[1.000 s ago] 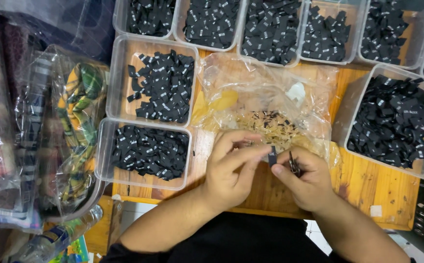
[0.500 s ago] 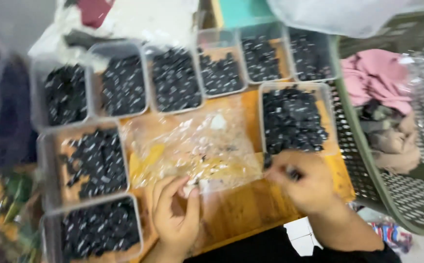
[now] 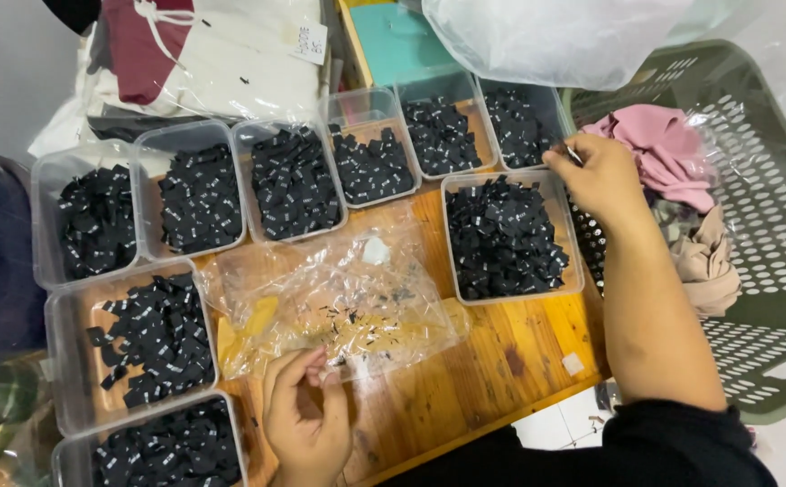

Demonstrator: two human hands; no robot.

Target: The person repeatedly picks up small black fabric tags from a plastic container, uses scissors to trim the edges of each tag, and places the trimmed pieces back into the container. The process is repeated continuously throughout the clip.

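On the wooden table [image 3: 501,361], your right hand [image 3: 602,176] is pinching a label [image 3: 573,153] over the tub [image 3: 510,236]; left hand [image 3: 307,417], fingers curled, is touching the bag [image 3: 339,307]: keep that pinch firm.

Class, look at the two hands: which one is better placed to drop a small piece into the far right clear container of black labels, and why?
Right. The right hand hovers beside the far right container, pinching something small. The left hand rests near the clear plastic bag, far from it.
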